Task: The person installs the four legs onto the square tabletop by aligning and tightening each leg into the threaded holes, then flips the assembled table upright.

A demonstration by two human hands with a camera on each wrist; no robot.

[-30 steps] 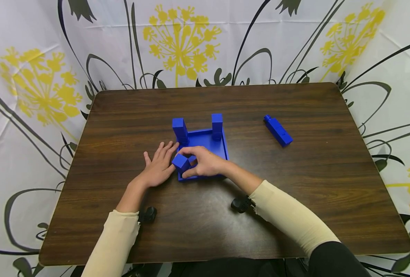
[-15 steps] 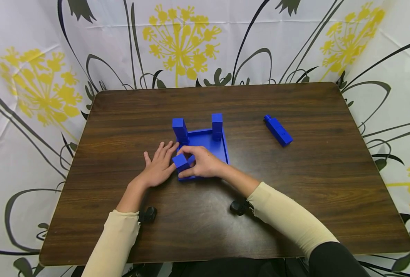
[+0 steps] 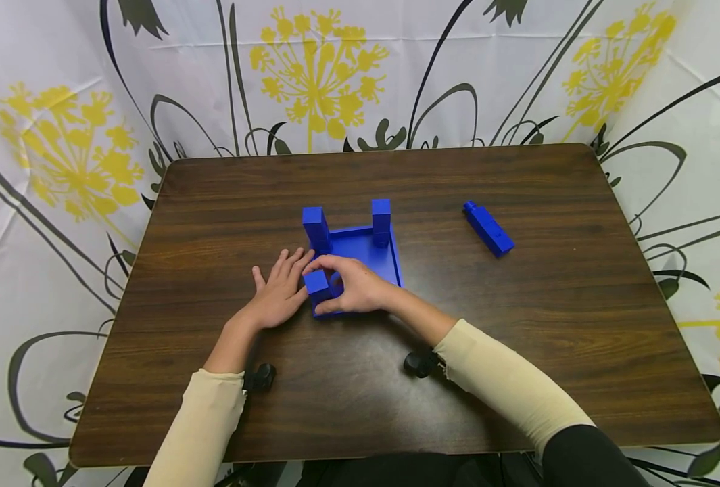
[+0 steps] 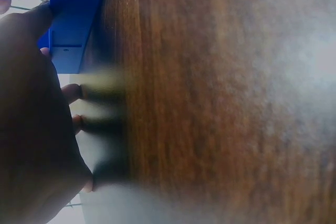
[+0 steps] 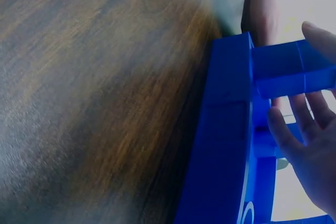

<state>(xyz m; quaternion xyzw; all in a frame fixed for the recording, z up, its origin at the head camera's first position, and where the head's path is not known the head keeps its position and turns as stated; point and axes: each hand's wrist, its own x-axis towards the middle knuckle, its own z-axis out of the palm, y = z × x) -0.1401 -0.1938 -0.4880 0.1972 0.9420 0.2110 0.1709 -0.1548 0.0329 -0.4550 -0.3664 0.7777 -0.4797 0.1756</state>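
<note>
A square blue tray (image 3: 366, 247) lies mid-table, with upright blue square posts at its far left (image 3: 316, 226) and far right (image 3: 381, 220) corners. Over the near left corner stands another blue square post (image 3: 318, 284); the right wrist view shows this post (image 5: 281, 61) rising from the tray's corner. My right hand (image 3: 360, 284) holds it between thumb and curled forefinger, the other fingers (image 5: 286, 135) spread beside it. My left hand (image 3: 277, 294) lies with fingers spread at the tray's left side, its fingertips touching the edge. Dark and blurred, that hand (image 4: 31, 119) fills the left wrist view's left side.
A loose blue post (image 3: 489, 230) with a threaded-looking knob at one end lies on its side, right of the tray. The brown wood-grain table (image 3: 548, 325) extends around everything. A patterned curtain (image 3: 201, 67) hangs behind the far edge.
The held post has turned, so its top face now sits nearly square with the tray. My right thumb and fingers have shifted slightly round it. The left hand stays put.
</note>
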